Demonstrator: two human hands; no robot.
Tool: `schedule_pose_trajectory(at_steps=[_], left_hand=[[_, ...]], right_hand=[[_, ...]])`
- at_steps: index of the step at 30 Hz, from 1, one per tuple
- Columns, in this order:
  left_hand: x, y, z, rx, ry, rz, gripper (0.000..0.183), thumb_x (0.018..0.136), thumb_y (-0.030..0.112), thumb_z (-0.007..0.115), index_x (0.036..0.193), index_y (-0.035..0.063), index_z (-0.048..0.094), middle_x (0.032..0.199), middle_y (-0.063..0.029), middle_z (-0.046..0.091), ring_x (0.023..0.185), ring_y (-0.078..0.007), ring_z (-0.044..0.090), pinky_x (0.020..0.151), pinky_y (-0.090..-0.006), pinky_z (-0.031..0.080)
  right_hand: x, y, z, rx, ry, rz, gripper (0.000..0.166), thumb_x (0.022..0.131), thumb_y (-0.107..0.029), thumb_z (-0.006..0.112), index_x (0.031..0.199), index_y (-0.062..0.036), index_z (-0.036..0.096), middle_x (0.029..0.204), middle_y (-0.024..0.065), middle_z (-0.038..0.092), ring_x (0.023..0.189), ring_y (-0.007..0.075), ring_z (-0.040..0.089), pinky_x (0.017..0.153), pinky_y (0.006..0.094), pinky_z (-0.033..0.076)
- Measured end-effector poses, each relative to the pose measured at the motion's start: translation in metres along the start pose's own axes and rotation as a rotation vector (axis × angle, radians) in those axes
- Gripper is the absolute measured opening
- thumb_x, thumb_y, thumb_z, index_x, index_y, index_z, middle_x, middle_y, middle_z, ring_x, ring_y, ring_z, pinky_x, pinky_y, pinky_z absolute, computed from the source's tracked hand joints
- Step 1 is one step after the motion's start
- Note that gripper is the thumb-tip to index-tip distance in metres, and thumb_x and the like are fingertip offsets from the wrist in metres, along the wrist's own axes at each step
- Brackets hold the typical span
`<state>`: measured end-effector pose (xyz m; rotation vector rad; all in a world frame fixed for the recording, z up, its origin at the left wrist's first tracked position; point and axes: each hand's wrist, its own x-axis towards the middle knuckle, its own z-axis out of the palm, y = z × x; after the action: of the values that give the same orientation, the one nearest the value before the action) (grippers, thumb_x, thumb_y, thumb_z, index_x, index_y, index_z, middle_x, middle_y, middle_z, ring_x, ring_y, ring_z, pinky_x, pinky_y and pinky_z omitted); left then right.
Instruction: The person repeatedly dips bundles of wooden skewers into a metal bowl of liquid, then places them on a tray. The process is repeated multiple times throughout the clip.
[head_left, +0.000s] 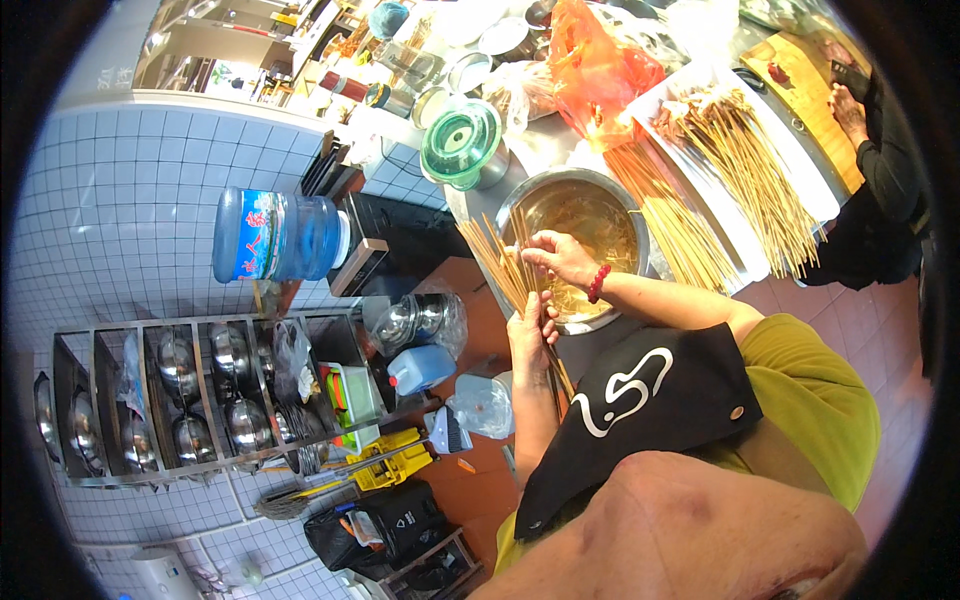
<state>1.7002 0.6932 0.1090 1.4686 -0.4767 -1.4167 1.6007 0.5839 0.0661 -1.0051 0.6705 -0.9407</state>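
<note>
A bundle of bamboo skewers (504, 259) is held in my left hand (531, 334), its fingers wrapped round the sticks. My right hand (566, 259), with a red bead bracelet at the wrist, pinches some skewers of this bundle near their upper ends; what sits on their tips is too small to tell. Beneath both hands stands a metal basin (574, 180) holding liquid with pale strips in it. More skewers (675, 217) lie beside the basin on the right, partly under a red plastic bag (592, 75).
A white tray (829, 176) holds many loaded skewers. At the far right, another person's hand (847, 112) is by a knife on a wooden board (814, 94). A green-lidded container (461, 142) stands behind the basin. Left are a water bottle (281, 236) and a metal rack (199, 322).
</note>
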Motion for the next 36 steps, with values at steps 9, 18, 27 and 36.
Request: schedule_pose_trajectory(at_steps=[9,18,27,36], left_hand=[[-0.0022,-0.0011,-0.0002,0.019,0.028,0.018,0.031,0.084,0.029,0.056,0.097,0.0002,0.054,0.068,-0.0058,0.053,0.042,-0.0055,0.037,0.035,-0.0184,0.03],[-0.0023,-0.0015,0.0027,-0.01,0.035,0.022,0.03,0.084,0.028,0.056,0.096,0.0009,0.053,0.068,-0.0066,0.053,0.04,-0.0047,0.035,0.034,-0.0168,0.029],[-0.0008,-0.0025,0.0014,0.006,0.029,0.031,0.029,0.086,0.027,0.054,0.096,0.0004,0.052,0.069,-0.0064,0.053,0.04,-0.0045,0.035,0.034,-0.0169,0.027],[-0.0008,-0.002,0.0033,0.003,0.05,0.036,0.026,0.084,0.024,0.057,0.094,0.0008,0.053,0.068,-0.0056,0.052,0.04,-0.0042,0.035,0.033,-0.0161,0.027]], right_hand=[[-0.0004,0.0024,0.0021,0.046,-0.011,0.041,0.025,0.082,-0.025,0.059,0.092,-0.0027,0.054,0.075,0.0015,0.058,0.063,0.0075,0.052,0.052,0.0223,0.043],[0.0011,0.0043,0.0013,0.018,-0.005,0.038,0.024,0.082,-0.025,0.058,0.091,-0.003,0.054,0.075,0.0015,0.058,0.063,0.008,0.052,0.053,0.0227,0.043],[0.0009,0.0036,0.0015,0.023,0.003,0.045,0.022,0.083,-0.025,0.056,0.086,-0.0036,0.054,0.071,0.0012,0.057,0.06,0.0078,0.052,0.05,0.0218,0.043],[0.002,0.0056,0.002,0.094,0.026,0.076,0.022,0.086,-0.026,0.052,0.087,-0.0041,0.053,0.071,0.0016,0.057,0.057,0.0064,0.05,0.048,0.0212,0.043]])
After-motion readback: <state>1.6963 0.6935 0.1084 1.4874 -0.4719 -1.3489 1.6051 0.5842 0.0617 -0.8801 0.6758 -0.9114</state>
